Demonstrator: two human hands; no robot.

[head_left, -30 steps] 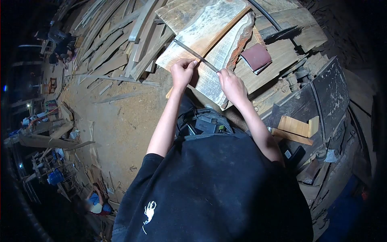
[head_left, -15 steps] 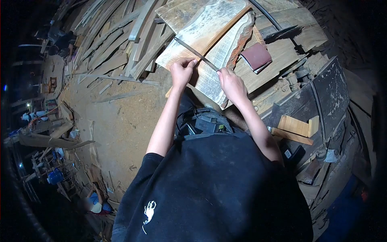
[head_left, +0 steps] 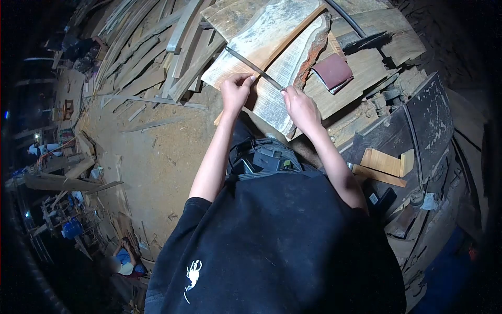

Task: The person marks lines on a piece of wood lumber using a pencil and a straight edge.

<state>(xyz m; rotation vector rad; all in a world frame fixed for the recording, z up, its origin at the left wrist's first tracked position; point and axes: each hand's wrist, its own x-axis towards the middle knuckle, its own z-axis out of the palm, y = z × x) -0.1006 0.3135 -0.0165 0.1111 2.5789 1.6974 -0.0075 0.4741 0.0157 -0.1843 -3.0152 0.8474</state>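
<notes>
My right hand (head_left: pixel 303 109) is closed round the near end of a slim dark metal file (head_left: pixel 252 66), which slants up and left over the pale boards. My left hand (head_left: pixel 236 95) has thumb and forefinger pinched together just below the file, on a piece of wood (head_left: pixel 218 119) whose light end pokes out beside my wrist; most of it is hidden. Beneath both hands lies a pale, grey-stained board (head_left: pixel 277 26). Next to it is a rough-edged slab (head_left: pixel 293 68) with reddish bark. A folded maroon sheet (head_left: pixel 333 71), like sandpaper, rests right of the slab.
Long wood strips (head_left: pixel 136 57) are heaped at the upper left. A dark rod with a black plate (head_left: pixel 366 43) lies at the upper right. Small wood pieces (head_left: pixel 381 163) and a black object (head_left: pixel 383 200) sit by my right forearm. Another person (head_left: pixel 125 264) is at the lower left.
Hardly anything differs. The file and my right hand have shifted very slightly; my left hand stays in place.
</notes>
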